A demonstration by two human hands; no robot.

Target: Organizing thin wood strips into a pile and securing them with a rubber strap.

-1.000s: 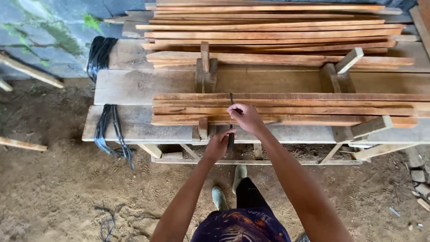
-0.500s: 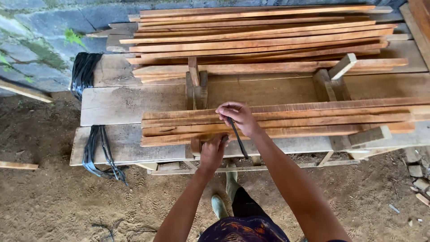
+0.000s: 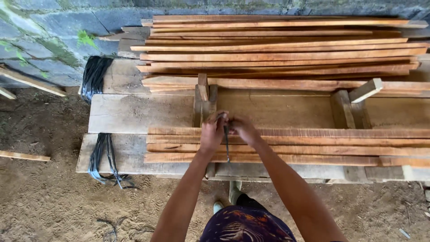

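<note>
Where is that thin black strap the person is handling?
In the head view, the black strap runs across the near bundle of wooden slats, pinched between the left hand and right hand, left of centre.

We note a rough grey block wall (image 3: 58, 27) at the rear, streaked with green moss. The floor (image 3: 49, 201) is bare, sandy earth bearing footprints and scattered debris. A weathered plank workbench (image 3: 130, 112) stands against the wall. Loose timber offcuts (image 3: 27, 80) lean at left. Lighting is even daylight.
</note>
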